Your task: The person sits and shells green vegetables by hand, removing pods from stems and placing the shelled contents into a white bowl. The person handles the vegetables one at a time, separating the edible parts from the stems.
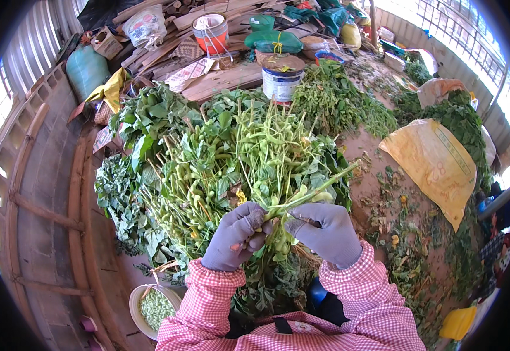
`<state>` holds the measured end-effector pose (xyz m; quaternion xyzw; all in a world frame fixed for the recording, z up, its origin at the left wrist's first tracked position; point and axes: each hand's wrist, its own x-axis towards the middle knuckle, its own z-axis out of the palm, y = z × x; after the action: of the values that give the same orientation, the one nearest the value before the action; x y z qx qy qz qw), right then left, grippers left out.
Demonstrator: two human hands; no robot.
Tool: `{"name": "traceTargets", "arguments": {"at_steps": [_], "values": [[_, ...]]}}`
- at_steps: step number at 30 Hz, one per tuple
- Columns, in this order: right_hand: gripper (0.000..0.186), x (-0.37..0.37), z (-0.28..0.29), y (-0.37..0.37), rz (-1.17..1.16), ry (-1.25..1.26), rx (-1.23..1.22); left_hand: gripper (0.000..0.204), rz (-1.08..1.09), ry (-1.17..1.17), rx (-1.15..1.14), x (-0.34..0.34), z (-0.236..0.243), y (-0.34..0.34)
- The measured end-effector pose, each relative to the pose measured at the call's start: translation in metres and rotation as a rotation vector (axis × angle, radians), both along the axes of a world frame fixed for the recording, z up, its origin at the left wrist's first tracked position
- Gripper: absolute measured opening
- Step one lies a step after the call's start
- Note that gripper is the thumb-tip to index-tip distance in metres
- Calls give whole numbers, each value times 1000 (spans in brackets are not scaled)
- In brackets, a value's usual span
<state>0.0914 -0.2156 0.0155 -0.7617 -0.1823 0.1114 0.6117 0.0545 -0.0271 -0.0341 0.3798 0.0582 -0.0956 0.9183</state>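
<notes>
In front of me, both gloved hands are at a green bean stalk (324, 186), its bare end pointing up to the right. My left hand (233, 238), in a grey glove, is closed round the leafy, podded part. My right hand (329, 235), gloved the same, curls thumb and fingers together on the same plant, just under the stem; its exact grip is partly hidden. Green pods and leaves hang below the hands. Beyond them lies a big heap of bean plants (199, 175) with many plump pods. A pale bucket (134, 305) at the lower left holds shelled green beans (157, 308).
A white paint bucket (279, 86) stands behind the heap, beside another pile of plants (336, 96). Loose leaves litter the floor to the right, near a yellowish sack (433, 161). Planks (228, 82) lie at the back; a block wall (38, 193) runs along the left.
</notes>
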Motion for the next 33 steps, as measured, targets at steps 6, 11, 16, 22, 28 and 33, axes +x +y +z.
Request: {"name": "traceTargets", "arguments": {"at_steps": [6, 11, 16, 22, 28, 33], "values": [[26, -6, 5, -34, 106, 387, 424, 11, -17, 75, -269, 10, -6, -26], [27, 6, 7, -11, 365, 266, 198, 33, 16, -198, -155, 7, -47, 5], [9, 6, -13, -11, 267, 186, 190, 37, 238, -17, 277, -7, -28, -12], [14, 41, -94, 27, 193, -82, 12, 43, 255, -214, 635, -1, -39, -22], [10, 29, -52, 11, 207, -137, -48, 40, 288, -256, 947, -4, -24, -18], [17, 39, -57, 2, 496, -890, -265, 35, 353, -486, 1255, -8, -16, -27]]}}
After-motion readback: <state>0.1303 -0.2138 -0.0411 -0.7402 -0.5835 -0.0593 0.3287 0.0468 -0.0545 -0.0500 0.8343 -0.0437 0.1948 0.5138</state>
